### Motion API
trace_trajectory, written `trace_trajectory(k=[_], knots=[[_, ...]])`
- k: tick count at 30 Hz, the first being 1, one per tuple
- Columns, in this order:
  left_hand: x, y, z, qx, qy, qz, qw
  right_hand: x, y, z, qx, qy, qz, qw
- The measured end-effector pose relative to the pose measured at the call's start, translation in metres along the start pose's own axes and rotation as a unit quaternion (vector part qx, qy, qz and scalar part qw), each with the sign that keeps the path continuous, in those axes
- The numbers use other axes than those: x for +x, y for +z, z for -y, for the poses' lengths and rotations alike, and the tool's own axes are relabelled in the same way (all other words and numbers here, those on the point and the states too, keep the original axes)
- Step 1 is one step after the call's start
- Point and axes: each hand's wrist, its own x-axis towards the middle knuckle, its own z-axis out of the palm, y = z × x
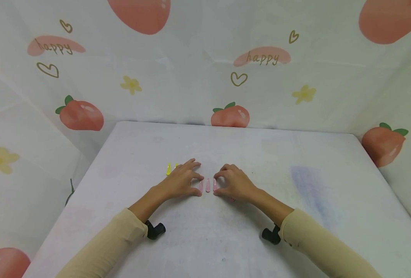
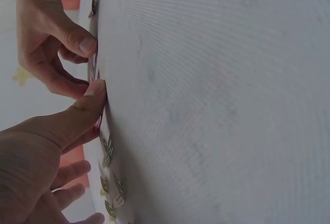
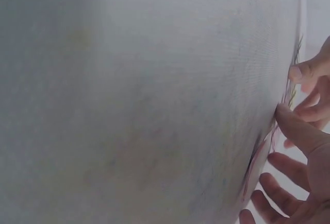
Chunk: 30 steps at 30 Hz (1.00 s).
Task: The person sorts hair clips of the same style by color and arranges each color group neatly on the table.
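Note:
Three pink snap hair clips lie side by side on the white table in the head view. My left hand [image 1: 181, 181] pinches the left pink hair clip [image 1: 201, 186] end to end between thumb and forefinger, its other fingers spread away. The right pink hair clip [image 1: 215, 184] is held the same way by my right hand [image 1: 236, 184]. Between the hands lies the middle pink hair clip [image 1: 208, 185], untouched. Part of another pink clip [image 1: 232, 200] shows below my right hand, the rest hidden by it.
Beyond my left hand lies a yellow hair clip [image 1: 168, 169], with another partly covered by the fingers. In the left wrist view several clips [image 2: 107, 149] lie along the table beside the left hand. A patterned cloth [image 1: 191, 69] hangs behind the table [image 1: 205, 247].

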Motion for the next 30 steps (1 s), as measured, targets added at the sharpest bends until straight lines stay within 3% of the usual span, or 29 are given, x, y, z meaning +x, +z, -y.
trace_trajectory(k=[7, 21, 30], knots=[[0.000, 0.000, -0.001, 0.004, -0.003, 0.001, 1.0000, -0.007, -0.004, 0.000, -0.001, 0.016, -0.001, 0.9999], [-0.001, -0.001, -0.002, 0.006, -0.008, -0.001, 1.0000, -0.061, -0.019, -0.021, -0.029, 0.060, -0.064, 0.9957], [-0.001, 0.000, -0.002, -0.004, -0.012, 0.000, 0.9999, -0.073, -0.011, -0.026, -0.007, 0.021, -0.079, 0.9966]])
